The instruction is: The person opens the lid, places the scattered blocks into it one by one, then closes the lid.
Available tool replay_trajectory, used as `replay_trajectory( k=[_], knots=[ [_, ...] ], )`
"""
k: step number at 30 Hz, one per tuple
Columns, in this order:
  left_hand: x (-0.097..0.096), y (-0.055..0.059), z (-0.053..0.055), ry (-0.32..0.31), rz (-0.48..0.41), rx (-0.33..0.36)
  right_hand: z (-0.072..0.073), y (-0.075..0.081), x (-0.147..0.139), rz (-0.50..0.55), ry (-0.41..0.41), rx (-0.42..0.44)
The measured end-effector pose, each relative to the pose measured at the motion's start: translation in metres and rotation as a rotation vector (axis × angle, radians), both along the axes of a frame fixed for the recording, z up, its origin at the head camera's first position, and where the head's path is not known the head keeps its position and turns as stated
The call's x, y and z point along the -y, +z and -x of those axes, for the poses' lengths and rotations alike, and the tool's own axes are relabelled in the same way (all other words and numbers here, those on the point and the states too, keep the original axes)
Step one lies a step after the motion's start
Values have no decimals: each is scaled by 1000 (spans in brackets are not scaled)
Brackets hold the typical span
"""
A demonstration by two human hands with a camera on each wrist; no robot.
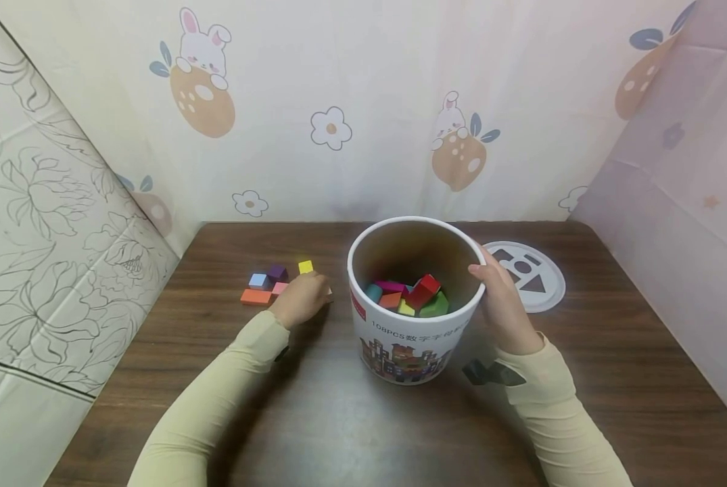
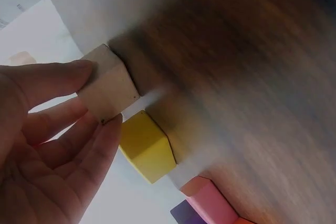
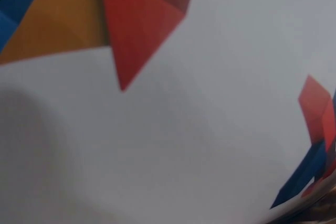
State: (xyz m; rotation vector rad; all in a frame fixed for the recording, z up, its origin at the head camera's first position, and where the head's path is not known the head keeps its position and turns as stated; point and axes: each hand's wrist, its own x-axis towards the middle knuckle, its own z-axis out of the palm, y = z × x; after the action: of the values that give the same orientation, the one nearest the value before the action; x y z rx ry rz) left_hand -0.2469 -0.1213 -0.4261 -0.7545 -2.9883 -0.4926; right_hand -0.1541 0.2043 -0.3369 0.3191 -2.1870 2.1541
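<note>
My left hand (image 1: pixel 300 297) pinches a plain wooden block (image 2: pixel 108 88) between thumb and fingers, low over the table. Right beside it is a yellow block (image 2: pixel 149 148). A pink block (image 1: pixel 280 288), an orange block (image 1: pixel 256 297), a light blue block (image 1: pixel 258 281) and a purple block (image 1: pixel 277 273) sit close together to the left. With thumb at the rim, my right hand (image 1: pixel 502 297) grips the right side of a white bucket (image 1: pixel 406 338). Inside the bucket lie several coloured blocks, among them a red block (image 1: pixel 423 291). The bucket's printed wall (image 3: pixel 173 140) fills the right wrist view.
A round white lid (image 1: pixel 550 274) with shaped cutouts lies on the brown table (image 1: pixel 339 419), behind my right hand. Patterned curtain (image 1: pixel 375 169) hangs along the back edge of the table.
</note>
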Motion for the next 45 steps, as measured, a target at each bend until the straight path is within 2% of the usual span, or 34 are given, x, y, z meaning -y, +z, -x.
replay_trajectory(
  k=[7, 10, 17, 27, 33, 40, 45],
  knots=[
    [3, 12, -4, -8, -49, -19, 0, 1, 1, 41, 11, 3],
    [3, 21, -5, -33, -68, -56, 0, 1, 1, 42, 7, 10],
    [1, 57, -12, -25, -174, -66, 0, 3, 1, 14, -8, 10],
    [-7, 109, -23, -102, -267, -291, -1, 4, 0, -7, -19, 22],
    [-20, 132, -28, -135, -343, -346, -1, 3, 0, -5, -12, 20],
    [-46, 148, -35, -189, -378, -364, -1, 4, -1, -17, -10, 24],
    [-66, 152, -39, -253, -358, -298, -1, 5, -1, -23, -10, 36]
  ],
)
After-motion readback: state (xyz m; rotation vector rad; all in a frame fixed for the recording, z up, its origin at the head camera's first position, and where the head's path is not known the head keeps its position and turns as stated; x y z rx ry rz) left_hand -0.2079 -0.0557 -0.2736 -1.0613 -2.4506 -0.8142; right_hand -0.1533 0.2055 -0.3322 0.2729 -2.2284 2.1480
